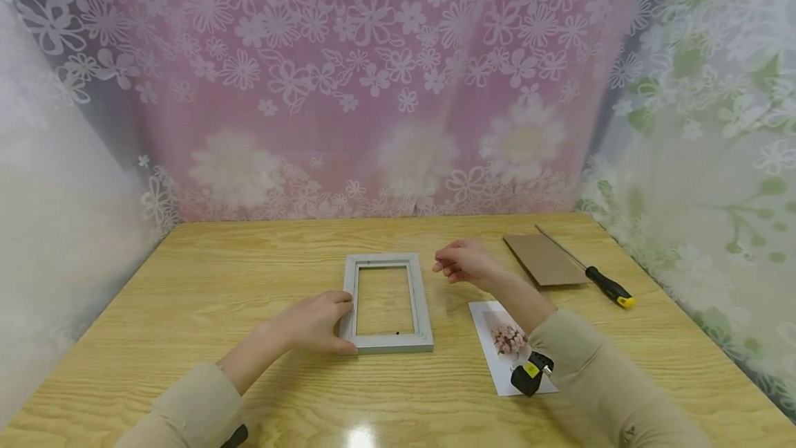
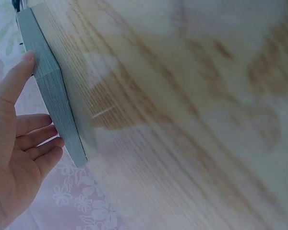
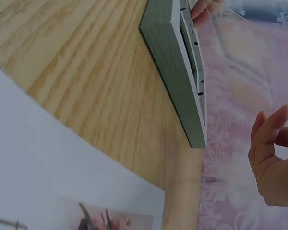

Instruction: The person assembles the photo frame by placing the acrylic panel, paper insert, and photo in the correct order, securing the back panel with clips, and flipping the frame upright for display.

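Here I've the left hand (image 1: 318, 323) gripping the frame (image 1: 422, 304), long axis pointing away, and the right hand (image 1: 470, 265), hold unclear, just rightward.

Plenty of room over the tabletop (image 1: 224, 261) at left in the head view! Dead centre, the picture frame (image 1: 424, 310) blocks the way, left hand (image 1: 318, 322) holding its lower-left corner. Right of it, a narrow gap, the right hand (image 1: 470, 263) hanging over its upper end. Lower right, the wrist camera (image 1: 527, 380) overhangs the photo sheet (image 1: 489, 358); cardboard (image 1: 547, 259) and screwdriver (image 1: 607, 285) crowd mid-right.
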{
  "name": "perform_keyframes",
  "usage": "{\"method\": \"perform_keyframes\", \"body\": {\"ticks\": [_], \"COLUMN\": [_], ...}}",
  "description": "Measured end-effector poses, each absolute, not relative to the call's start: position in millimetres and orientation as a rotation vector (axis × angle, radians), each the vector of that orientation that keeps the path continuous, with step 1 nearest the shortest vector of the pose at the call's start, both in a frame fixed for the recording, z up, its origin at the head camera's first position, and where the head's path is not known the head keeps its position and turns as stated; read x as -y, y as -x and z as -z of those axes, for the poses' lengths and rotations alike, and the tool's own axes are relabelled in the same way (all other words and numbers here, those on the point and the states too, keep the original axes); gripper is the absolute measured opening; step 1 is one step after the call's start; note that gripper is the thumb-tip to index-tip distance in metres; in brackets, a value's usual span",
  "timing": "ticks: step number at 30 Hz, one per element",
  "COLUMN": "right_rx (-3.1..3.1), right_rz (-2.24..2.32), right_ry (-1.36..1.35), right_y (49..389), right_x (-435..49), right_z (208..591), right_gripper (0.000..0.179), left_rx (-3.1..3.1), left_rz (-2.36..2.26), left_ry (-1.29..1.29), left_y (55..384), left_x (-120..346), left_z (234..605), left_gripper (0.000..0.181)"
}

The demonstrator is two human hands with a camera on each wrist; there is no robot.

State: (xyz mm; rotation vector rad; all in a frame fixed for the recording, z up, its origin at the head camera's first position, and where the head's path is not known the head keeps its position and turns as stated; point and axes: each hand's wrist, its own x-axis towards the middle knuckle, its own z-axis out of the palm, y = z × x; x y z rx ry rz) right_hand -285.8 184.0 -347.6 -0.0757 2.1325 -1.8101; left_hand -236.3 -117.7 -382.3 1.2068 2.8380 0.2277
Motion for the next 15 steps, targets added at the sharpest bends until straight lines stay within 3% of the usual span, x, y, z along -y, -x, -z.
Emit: {"method": "perform_keyframes", "body": {"ticks": [15], "right_rx": [-2.08], "right_rz": [1.802], "right_ry": [0.02], "right_y": [293.8], "right_x": [-155.6], "right_z": [365.5], "right_gripper": [0.035], "left_rx": [-2.839], "left_rz": [-0.21], "left_ry": [-1.186], "left_y": [234.6], "left_x": [118.5], "left_z": [381.2], "left_gripper": [0.078]}}
